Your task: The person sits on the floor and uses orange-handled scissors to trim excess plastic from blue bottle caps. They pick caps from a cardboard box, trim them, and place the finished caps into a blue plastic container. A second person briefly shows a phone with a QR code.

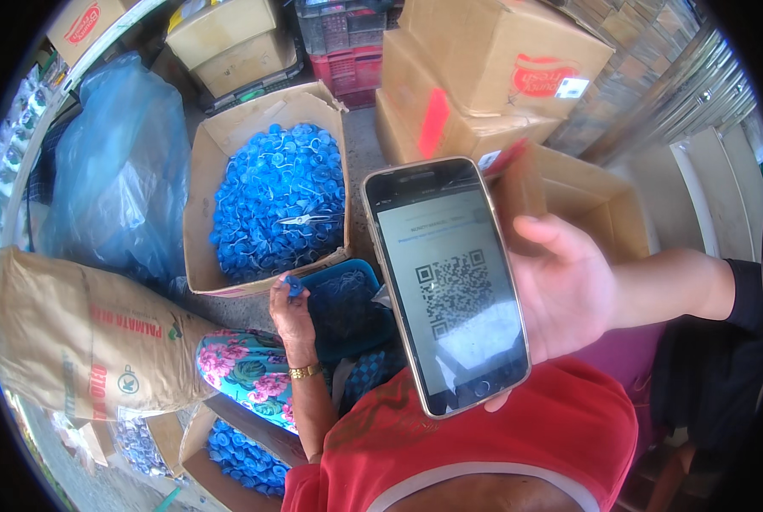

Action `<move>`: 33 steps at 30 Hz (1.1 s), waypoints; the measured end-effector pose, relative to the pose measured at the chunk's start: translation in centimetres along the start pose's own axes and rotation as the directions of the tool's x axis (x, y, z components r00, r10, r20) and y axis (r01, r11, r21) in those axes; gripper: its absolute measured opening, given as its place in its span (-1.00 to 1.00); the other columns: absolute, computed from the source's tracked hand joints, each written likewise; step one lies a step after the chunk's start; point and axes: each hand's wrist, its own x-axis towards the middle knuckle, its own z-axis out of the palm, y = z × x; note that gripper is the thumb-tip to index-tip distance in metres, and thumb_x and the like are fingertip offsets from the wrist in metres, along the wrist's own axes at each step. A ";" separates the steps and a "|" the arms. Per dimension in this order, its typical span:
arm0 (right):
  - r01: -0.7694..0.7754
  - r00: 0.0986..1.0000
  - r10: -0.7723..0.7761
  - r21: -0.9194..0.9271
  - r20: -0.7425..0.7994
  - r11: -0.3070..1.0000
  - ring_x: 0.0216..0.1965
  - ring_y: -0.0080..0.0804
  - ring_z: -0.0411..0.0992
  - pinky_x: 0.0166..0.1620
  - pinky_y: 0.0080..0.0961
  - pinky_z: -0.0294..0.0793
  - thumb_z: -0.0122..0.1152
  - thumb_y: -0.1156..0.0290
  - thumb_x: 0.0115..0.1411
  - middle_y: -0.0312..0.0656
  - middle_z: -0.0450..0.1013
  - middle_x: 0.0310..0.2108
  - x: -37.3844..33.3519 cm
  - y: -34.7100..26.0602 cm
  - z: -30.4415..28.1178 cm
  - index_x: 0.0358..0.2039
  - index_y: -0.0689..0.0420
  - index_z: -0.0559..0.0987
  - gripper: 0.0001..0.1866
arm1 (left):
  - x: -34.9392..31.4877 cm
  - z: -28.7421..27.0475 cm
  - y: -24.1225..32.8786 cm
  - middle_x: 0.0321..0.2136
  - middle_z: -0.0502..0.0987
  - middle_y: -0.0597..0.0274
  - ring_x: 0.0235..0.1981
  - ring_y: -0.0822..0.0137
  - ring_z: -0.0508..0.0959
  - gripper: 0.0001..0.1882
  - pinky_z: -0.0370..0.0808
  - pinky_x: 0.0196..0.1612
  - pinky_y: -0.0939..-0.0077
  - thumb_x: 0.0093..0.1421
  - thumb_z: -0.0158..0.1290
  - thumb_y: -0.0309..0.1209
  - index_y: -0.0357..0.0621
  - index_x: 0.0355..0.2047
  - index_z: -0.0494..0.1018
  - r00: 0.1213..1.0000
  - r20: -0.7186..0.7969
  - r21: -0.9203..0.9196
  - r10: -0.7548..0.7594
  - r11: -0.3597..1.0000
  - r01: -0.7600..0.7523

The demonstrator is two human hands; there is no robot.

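Observation:
My left hand [292, 317], with a gold watch on its wrist, pinches a small blue plastic piece [294, 286] between its fingertips. It is beside a teal basin [373, 328] with thin scraps in it. Beyond the hand, a cardboard box [198, 183] holds a heap of blue round plastic pieces [270, 171] with thin curled strands, and small metal snips [304, 219] lie on top. Another person's hand [560, 290], in a black sleeve, reaches in from the right with a phone [449, 290] showing a square code. My right hand does not show.
Stacked cartons [492, 60] stand at the back right, near an open box [594, 196]. At the left are a clear blue plastic bag [117, 179] and a brown paper sack [91, 333]. Lower left, another box [198, 444] contains more blue pieces. Crates [347, 64] stand behind.

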 end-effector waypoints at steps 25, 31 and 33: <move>-0.061 0.998 0.062 0.061 -0.013 0.996 -0.26 -0.10 0.49 -0.25 -0.06 0.51 0.10 0.39 0.15 0.00 0.43 -0.21 0.7 0.8 -0.8 0.02 0.18 0.26 -0.56 | -0.1 0.1 -0.4 -0.30 0.46 0.25 -0.36 0.42 0.42 -0.72 0.42 -0.21 0.51 0.22 -0.06 -0.44 -0.32 -0.09 0.42 1.000 0.019 -0.052 -0.009 0.999 0.010; -0.058 0.998 0.060 0.080 -0.020 0.995 -0.23 -0.11 0.50 -0.23 -0.05 0.52 0.09 0.39 0.16 0.01 0.43 -0.18 0.6 1.0 -0.8 0.05 0.19 0.24 -0.54 | 0.0 0.5 -0.4 -0.33 0.46 0.27 -0.37 0.42 0.43 -0.71 0.43 -0.23 0.54 0.22 -0.04 -0.41 -0.31 -0.09 0.42 1.000 0.008 -0.044 -0.019 0.999 0.020; -0.066 0.998 0.067 0.085 -0.010 0.994 -0.23 -0.11 0.50 -0.22 -0.04 0.52 0.09 0.39 0.16 0.01 0.43 -0.17 0.7 0.9 -1.0 0.06 0.19 0.23 -0.53 | -0.1 0.4 -0.3 -0.37 0.47 0.29 -0.39 0.43 0.43 -0.67 0.44 -0.24 0.57 0.21 -0.01 -0.35 -0.31 -0.08 0.42 1.000 0.003 -0.029 0.001 1.000 -0.001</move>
